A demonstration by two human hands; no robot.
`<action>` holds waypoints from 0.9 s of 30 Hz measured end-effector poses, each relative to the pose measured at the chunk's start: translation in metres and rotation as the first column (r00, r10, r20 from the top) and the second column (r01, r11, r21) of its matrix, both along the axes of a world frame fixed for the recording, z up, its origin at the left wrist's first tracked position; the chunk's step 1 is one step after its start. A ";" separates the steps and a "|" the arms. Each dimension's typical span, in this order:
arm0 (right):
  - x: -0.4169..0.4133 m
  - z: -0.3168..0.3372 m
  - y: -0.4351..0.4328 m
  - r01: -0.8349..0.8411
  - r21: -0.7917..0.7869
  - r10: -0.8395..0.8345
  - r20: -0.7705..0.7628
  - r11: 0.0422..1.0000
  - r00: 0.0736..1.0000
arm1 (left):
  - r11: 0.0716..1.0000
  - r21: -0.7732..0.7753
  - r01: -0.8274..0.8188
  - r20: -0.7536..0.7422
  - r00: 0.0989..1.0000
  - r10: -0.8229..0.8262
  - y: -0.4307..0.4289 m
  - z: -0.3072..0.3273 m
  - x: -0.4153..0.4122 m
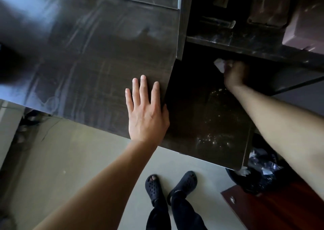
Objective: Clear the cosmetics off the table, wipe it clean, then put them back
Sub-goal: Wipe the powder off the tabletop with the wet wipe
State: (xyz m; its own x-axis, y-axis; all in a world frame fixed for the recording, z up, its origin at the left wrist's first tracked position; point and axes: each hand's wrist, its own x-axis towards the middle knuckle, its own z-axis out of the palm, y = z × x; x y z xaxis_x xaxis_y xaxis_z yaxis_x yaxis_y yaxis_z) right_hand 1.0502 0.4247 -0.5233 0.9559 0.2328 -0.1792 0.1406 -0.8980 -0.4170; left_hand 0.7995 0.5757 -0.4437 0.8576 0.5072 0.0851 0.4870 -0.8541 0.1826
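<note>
You are standing on the pale floor (70, 159) in dark clogs (154, 187), close against the bench (87, 54), with a bin lined in black plastic (259, 173) tucked just beside its right corner and a reddish wooden panel (280, 208) showing near that. Your left hand (147, 114) is lying flat on the dark top, fingers spread and straight and the thumb dropping over the step down to the lower right section; it is bracing you and holding nothing. On that lower section a wet patch (215, 121) is glistening with droplets, so the wiping looks to be under way rather than finished. Farther in, your right hand (235, 73) is gripping a crumpled white wipe (220, 65), fingers curled round it, and working it at the back of the lower section, just under the shelf (245, 47). No cosmetics are standing on the part of the bench in view, so the clearing seems done; the broad top is showing pale smears and streaks, and putting things back is yet to come. Beyond, dim boxy shapes (270, 5) are sitting in the shadowed compartments above the shelf; whether those are the cosmetics is too dark to tell.
</note>
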 end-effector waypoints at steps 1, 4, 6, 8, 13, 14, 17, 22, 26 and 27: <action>-0.018 0.002 -0.001 -0.058 -0.011 0.058 0.009 0.998 0.998 | 1.000 0.000 0.002 0.000 1.000 -0.002 0.000 0.001 0.000; -0.101 -0.004 -0.024 -0.389 0.021 0.390 -0.053 0.921 0.919 | 1.000 0.000 -0.011 -0.017 1.000 0.011 -0.001 0.004 0.001; -0.133 -0.004 -0.043 -0.596 0.082 0.600 -0.173 0.799 0.781 | 1.000 0.004 -0.016 -0.010 1.000 0.016 -0.001 0.006 0.001; -0.116 -0.001 -0.043 -0.678 0.148 0.694 -0.177 0.720 0.698 | 1.000 0.012 -0.016 -0.008 1.000 0.016 -0.001 0.005 0.002; 0.008 -0.012 0.004 -0.101 0.145 0.108 -0.037 0.984 0.993 | 1.000 0.016 -0.024 0.022 0.999 0.024 -0.001 0.002 0.002; 0.014 -0.021 0.007 0.000 0.089 0.008 -0.093 0.996 0.996 | 1.000 0.014 -0.022 0.022 1.000 0.022 -0.001 0.002 0.002; -0.045 -0.021 0.003 -0.082 0.081 0.088 -0.076 0.993 0.993 | 1.000 0.004 -0.020 0.016 1.000 0.020 -0.001 0.003 0.001; -0.212 -0.001 -0.062 -0.543 0.263 0.593 -0.182 0.798 0.784 | 1.000 -0.010 -0.020 0.015 1.000 0.020 0.000 0.004 0.001; -0.183 -0.004 -0.055 -0.486 0.214 0.521 -0.157 0.848 0.839 | 1.000 -0.015 -0.018 0.032 0.999 0.018 0.000 0.002 0.001; -0.162 -0.005 -0.047 -0.411 0.191 0.433 -0.089 0.891 0.897 | 1.000 -0.013 -0.018 0.031 0.999 0.019 0.000 0.002 0.001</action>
